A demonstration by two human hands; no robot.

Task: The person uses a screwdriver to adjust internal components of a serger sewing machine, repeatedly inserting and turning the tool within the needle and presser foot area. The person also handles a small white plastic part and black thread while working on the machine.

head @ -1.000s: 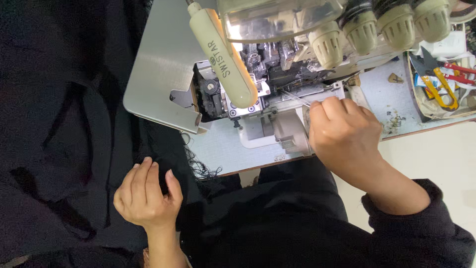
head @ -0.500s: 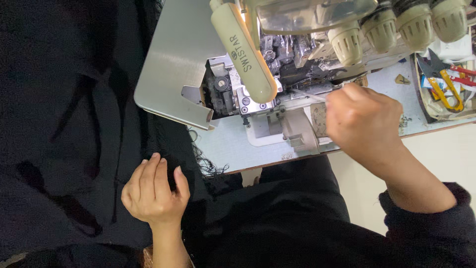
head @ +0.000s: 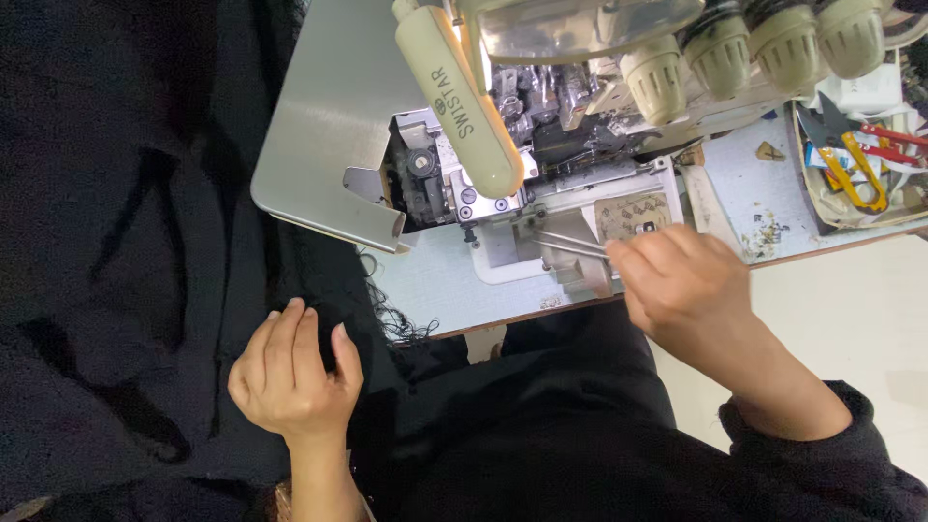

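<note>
Head view looks down on a cream overlock sewing machine [head: 541,126] standing on a pale blue bench [head: 435,285].

Right hand [head: 686,290]: the grip is closed in a pinch on a pair of metal tweezers [head: 570,244]. The tweezer tips point left toward the needle and looper area [head: 483,198] under the machine's arm. The tips appear close to the open mechanism, but contact cannot be confirmed.

Left hand [head: 290,372]: the grip is loosely curled with the fingers resting on black fabric [head: 116,242]. Whether it pinches the cloth cannot be told. The fabric covers the lap and spreads to the left of the machine. Its frayed edge [head: 391,314] hangs just beside the bench front.

Handling judgement:
1. Tweezers: light, stiff and smooth. Hold at mid-length, where the 2 legs spring, with a moderate pinch. The fine tips are likely easy to bend against metal parts.
2. Black fabric: soft, limp and light. It drapes and folds under its own weight. Hold it flat under the palm or pinch it inboard of the raw edge, since the fringe probably sheds threads.

A tray [head: 822,217] at the right of the bench holds yellow and red snips [head: 855,174], well apart from both hands.
</note>
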